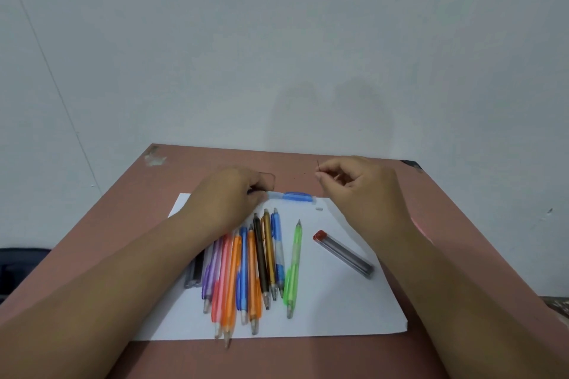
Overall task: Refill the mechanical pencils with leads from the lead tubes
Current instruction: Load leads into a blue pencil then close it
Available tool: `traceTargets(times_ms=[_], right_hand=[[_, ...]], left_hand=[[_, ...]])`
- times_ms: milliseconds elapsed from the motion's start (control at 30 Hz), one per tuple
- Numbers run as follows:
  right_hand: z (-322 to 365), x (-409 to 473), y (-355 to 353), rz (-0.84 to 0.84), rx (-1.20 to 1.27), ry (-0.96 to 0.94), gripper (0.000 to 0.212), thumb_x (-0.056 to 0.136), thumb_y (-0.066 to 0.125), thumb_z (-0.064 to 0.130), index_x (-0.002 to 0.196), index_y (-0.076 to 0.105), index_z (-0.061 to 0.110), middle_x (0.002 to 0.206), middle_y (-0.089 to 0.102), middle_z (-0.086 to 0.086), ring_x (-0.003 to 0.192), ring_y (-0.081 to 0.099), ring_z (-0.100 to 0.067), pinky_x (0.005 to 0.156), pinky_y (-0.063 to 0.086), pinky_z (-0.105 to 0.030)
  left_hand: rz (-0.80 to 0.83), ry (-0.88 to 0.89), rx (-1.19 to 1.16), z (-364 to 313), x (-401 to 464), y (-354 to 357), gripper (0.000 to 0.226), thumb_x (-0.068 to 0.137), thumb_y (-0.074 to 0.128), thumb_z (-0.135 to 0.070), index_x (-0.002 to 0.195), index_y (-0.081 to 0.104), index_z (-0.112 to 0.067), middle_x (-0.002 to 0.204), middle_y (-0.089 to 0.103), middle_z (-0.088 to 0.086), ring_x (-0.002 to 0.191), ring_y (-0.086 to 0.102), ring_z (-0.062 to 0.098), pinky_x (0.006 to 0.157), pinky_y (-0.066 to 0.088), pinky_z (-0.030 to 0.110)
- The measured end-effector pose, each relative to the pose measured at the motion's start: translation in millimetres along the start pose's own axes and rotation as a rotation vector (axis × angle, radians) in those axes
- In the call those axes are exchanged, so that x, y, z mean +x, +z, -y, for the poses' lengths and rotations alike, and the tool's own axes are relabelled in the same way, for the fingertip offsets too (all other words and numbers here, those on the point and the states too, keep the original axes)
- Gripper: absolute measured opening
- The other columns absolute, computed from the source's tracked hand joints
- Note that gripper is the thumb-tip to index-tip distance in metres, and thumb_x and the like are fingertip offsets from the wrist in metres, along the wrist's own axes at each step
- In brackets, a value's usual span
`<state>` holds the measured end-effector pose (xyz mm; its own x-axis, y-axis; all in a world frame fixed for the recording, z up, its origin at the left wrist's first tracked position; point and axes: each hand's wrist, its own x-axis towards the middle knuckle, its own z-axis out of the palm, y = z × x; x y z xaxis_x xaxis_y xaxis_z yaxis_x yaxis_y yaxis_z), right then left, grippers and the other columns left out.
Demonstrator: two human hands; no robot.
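Note:
My left hand (237, 194) grips a blue mechanical pencil (295, 196) that lies sideways at the far edge of the white sheet (335, 308), its open end pointing right. My right hand (360, 184) pinches a thin dark lead (318, 165) a little above and to the right of that end. A small white eraser cap (319, 209) lies on the sheet below the pencil. A clear lead tube with a red cap (343, 254) lies on the sheet's right part. Several coloured pencils (246, 271) lie side by side in the middle, a green one (293, 268) apart on their right.
The sheet lies on a reddish-brown table (123, 209) against a pale wall. A dark grey tube-like thing (194, 271) is partly hidden under my left forearm. A dark object (18, 268) sits beyond the table's left edge.

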<state>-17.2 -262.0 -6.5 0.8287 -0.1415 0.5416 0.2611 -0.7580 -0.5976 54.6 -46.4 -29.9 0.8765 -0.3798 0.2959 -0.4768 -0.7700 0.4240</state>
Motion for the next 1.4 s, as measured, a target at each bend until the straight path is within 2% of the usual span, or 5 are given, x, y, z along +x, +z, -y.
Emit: traceTargets(times_ms=[100,233,400,633,1400], right_hand=[[2.6,1.1,-2.4,-0.027,0.197,0.128,0.011,0.089,0.075,0.018,0.087,0.079,0.028,0.080,0.074,0.014,0.077,0.068,-0.003,0.071,0.053,-0.013],[8.8,3.3,-8.4,-0.063,0.504,0.303,0.005,0.089,0.077,0.017,0.091,0.079,0.021,0.082,0.077,0.004,0.079,0.071,-0.013,0.084,0.062,-0.040],[20.7,2.7,-12.0,-0.071,0.869,0.402,0.010,0.088,0.074,0.006,0.098,0.076,0.005,0.093,0.078,-0.013,0.092,0.075,-0.024,0.094,0.059,-0.042],[39.9,-7.2,-14.1,0.112,1.155,0.362,0.019,0.085,0.066,0.015,0.099,0.065,0.002,0.099,0.076,-0.022,0.096,0.075,-0.032,0.079,0.062,-0.035],[38.2,-13.5,-5.9,0.060,0.890,0.097,0.009,0.089,0.068,0.004,0.097,0.071,0.007,0.094,0.079,-0.006,0.094,0.076,-0.022,0.083,0.060,-0.027]], left_hand=[[-0.051,-0.058,-0.067,3.6,1.1,-2.2,0.014,0.099,0.058,-0.026,0.102,0.069,-0.034,0.089,0.067,-0.012,0.080,0.059,0.008,0.066,0.044,0.024],[-0.110,-0.091,-0.198,9.9,-1.4,-6.1,0.017,0.101,0.056,-0.022,0.103,0.066,-0.036,0.090,0.064,-0.014,0.080,0.056,0.004,0.065,0.040,0.021],[-0.110,0.056,-0.448,8.7,-7.5,-10.8,0.040,0.100,0.057,-0.014,0.106,0.062,-0.053,0.095,0.066,-0.022,0.094,0.059,-0.005,0.073,0.043,0.004],[-0.072,0.112,-0.504,9.5,-8.0,-6.1,0.049,0.099,0.059,-0.016,0.094,0.062,-0.065,0.099,0.066,-0.021,0.096,0.061,0.004,0.086,0.050,0.028],[0.013,0.131,-0.555,17.5,-6.3,0.0,0.022,0.092,0.051,-0.040,0.107,0.067,-0.044,0.103,0.071,-0.012,0.103,0.065,0.015,0.094,0.051,0.054]])
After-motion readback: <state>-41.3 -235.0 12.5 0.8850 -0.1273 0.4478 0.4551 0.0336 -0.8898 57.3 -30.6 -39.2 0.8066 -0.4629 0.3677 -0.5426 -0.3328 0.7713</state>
